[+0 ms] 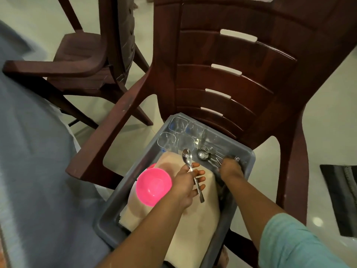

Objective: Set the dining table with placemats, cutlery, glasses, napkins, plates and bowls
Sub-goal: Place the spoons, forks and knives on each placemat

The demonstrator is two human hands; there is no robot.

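A grey plastic bin [249,157] rests on the seat of a dark brown chair [241,78]. My left hand [186,183] holds a steel spoon [190,167] over cream placemats [195,219] in the bin. My right hand [229,170] reaches down into a pile of steel cutlery [209,154] at the bin's right side, its fingers closed among forks; whether it grips one is not clear. A pink bowl [153,184] lies on the placemats at the left. Several clear glasses [178,133] stand at the bin's far end.
A table covered in blue-grey cloth [32,171] fills the left side. A second brown chair [83,60] stands behind it. A dark mat [340,198] lies on the pale floor at the right.
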